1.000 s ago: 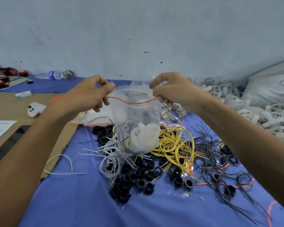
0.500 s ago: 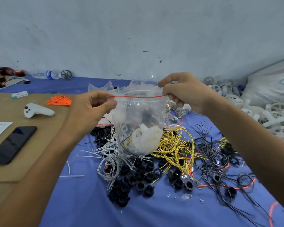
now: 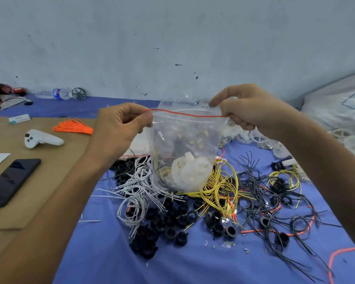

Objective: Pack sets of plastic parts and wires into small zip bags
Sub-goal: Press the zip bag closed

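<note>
A clear zip bag [image 3: 184,144] with a red strip along its top hangs above the blue cloth, holding a white plastic part and some wires at its bottom. My left hand [image 3: 121,128] pinches the bag's top left corner. My right hand [image 3: 246,107] pinches the top right corner, and the strip is stretched straight between them. Below lie white wires [image 3: 137,187], yellow wires [image 3: 219,185], black wires [image 3: 260,193] and black plastic rings [image 3: 168,224].
A brown board [image 3: 49,181] at left carries a black phone [image 3: 10,181], a white controller [image 3: 41,138], orange wires [image 3: 74,127] and paper. White plastic parts [image 3: 271,140] and a large white sack [image 3: 336,107] lie at right. A water bottle [image 3: 57,93] rests by the wall.
The bag's top went from gaping open to pulled flat and straight. My hands moved apart, the left one shifting its pinch to the corner, and the bag rose slightly.
</note>
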Motion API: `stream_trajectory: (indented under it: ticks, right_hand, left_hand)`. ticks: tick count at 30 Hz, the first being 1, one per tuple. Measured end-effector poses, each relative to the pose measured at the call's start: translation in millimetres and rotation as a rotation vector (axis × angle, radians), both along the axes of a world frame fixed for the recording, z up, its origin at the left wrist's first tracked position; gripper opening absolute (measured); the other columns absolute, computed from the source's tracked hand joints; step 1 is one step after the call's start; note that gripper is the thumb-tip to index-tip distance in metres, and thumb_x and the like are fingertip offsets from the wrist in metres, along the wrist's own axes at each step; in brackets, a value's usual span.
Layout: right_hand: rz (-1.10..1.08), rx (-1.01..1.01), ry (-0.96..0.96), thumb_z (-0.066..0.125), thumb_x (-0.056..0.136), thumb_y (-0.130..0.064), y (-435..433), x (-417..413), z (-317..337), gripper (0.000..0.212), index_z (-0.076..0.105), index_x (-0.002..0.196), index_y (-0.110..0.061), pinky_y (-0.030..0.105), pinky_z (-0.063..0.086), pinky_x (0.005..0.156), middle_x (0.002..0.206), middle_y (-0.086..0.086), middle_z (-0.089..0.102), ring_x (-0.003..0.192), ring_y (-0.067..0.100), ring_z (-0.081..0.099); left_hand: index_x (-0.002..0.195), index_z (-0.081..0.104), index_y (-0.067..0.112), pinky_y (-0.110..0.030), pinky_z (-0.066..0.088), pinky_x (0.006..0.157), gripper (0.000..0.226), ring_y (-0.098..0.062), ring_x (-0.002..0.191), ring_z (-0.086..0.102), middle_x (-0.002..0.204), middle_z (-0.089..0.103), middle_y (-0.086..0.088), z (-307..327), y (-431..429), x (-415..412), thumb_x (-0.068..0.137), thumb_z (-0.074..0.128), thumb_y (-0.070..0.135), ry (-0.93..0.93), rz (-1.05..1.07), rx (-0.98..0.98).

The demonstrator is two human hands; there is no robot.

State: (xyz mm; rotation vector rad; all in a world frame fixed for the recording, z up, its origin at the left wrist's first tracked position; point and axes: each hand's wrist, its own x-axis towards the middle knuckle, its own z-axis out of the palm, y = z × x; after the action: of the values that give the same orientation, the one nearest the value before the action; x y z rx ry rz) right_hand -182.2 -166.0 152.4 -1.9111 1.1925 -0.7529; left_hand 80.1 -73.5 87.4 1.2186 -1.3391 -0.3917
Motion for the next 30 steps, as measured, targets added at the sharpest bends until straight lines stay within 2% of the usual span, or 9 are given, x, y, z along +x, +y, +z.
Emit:
stream_trajectory:
  ticks: [3,6,8,12,14,18,20,26,30]
  right_hand:
    - [-0.078,-0.056,0.123,0.055,0.08,-0.011,-0.1,0.2,-7.6,0.022,0.072,0.088,-0.023,0.018,0.029,0.042,0.05,-0.011,0.054,0.045,0.01,0.039]
    - [-0.082,-0.351,0.233,0.062,0.084,-0.03,2.0,4.7,-8.6,0.01,0.07,0.09,-0.029,0.025,0.04,0.06,0.07,-0.01,0.06,0.066,0.01,0.052]
    - [0.097,-0.507,0.254,0.065,0.087,-0.04,10.0,16.3,-2.8,0.014,0.069,0.097,-0.032,0.022,0.042,0.072,0.083,-0.013,0.06,0.079,0.002,0.055]
    - [0.377,-0.596,0.43,0.064,0.088,-0.047,23.1,46.5,0.4,0.025,0.069,0.107,-0.03,0.023,0.041,0.089,0.105,-0.01,0.064,0.1,0.004,0.055]
    - [0.38,-0.576,0.442,0.065,0.089,-0.041,24.0,55.5,-1.8,0.02,0.07,0.101,-0.026,0.027,0.045,0.087,0.098,-0.012,0.068,0.094,0.005,0.059]
    - [0.375,-0.547,0.379,0.066,0.087,-0.032,23.9,64.1,-8.2,0.01,0.07,0.089,-0.023,0.029,0.049,0.077,0.082,-0.009,0.068,0.081,0.011,0.062]
    - [0.363,-0.56,0.369,0.065,0.086,-0.03,23.3,66.1,-10.3,0.008,0.07,0.087,-0.024,0.031,0.051,0.076,0.079,-0.009,0.067,0.078,0.012,0.061]
    - [0.35,-0.64,0.385,0.062,0.088,-0.029,21.6,68.6,-14.7,0.012,0.067,0.085,-0.019,0.038,0.05,0.077,0.082,-0.004,0.068,0.081,0.018,0.061]
    - [0.326,-0.606,0.364,0.063,0.088,-0.035,19.9,65.3,-15.5,0.013,0.068,0.086,-0.023,0.03,0.048,0.073,0.083,-0.011,0.067,0.08,0.011,0.06]
  left_hand:
    - [0.083,0.071,0.028,-0.013,0.049,0.064,0.01,0.0,0.065,0.064,0.073,0.074,0.008,-12.4,-5.1,-10.7,0.089,0.072,0.02,-0.046,-0.001,0.029]
    - [0.086,0.069,0.028,-0.014,0.048,0.069,0.007,-0.002,0.071,0.065,0.077,0.073,0.007,-20.4,-5.8,-14.3,0.092,0.069,0.024,-0.065,-0.038,0.028]
    - [0.088,0.067,0.03,-0.019,0.05,0.073,0.004,-0.005,0.076,0.067,0.08,0.072,0.009,-19.5,-5.8,-15.5,0.092,0.066,0.032,-0.122,-0.047,0.026]
    - [0.09,0.064,0.033,-0.034,0.052,0.075,0.006,-0.01,0.08,0.067,0.081,0.071,0.012,-14.7,-3.3,-20.2,0.092,0.06,0.037,-0.197,-0.037,0.038]
    - [0.091,0.064,0.032,-0.038,0.052,0.076,0.004,-0.012,0.08,0.067,0.08,0.071,0.011,-15.7,-1.1,-20.8,0.094,0.062,0.032,-0.182,-0.047,0.031]
    - [0.091,0.064,0.027,-0.017,0.048,0.071,0.01,-0.002,0.075,0.065,0.078,0.07,0.013,-19.8,1.6,-19.9,0.096,0.063,0.019,-0.123,-0.068,0.019]
    - [0.091,0.064,0.026,-0.014,0.047,0.07,0.01,-0.002,0.075,0.065,0.078,0.07,0.012,-19.8,2.2,-20.2,0.096,0.063,0.018,-0.103,-0.074,0.022]
    - [0.095,0.066,0.032,-0.015,0.043,0.059,0.004,-0.003,0.07,0.057,0.083,0.068,0.016,-20.2,0.7,-20.2,0.094,0.066,0.029,-0.191,-0.043,0.017]
    - [0.09,0.065,0.036,-0.01,0.038,0.056,0.008,-0.002,0.07,0.054,0.082,0.064,0.019,-19.2,-0.1,-18.6,0.095,0.065,0.03,-0.284,0.037,-0.006]
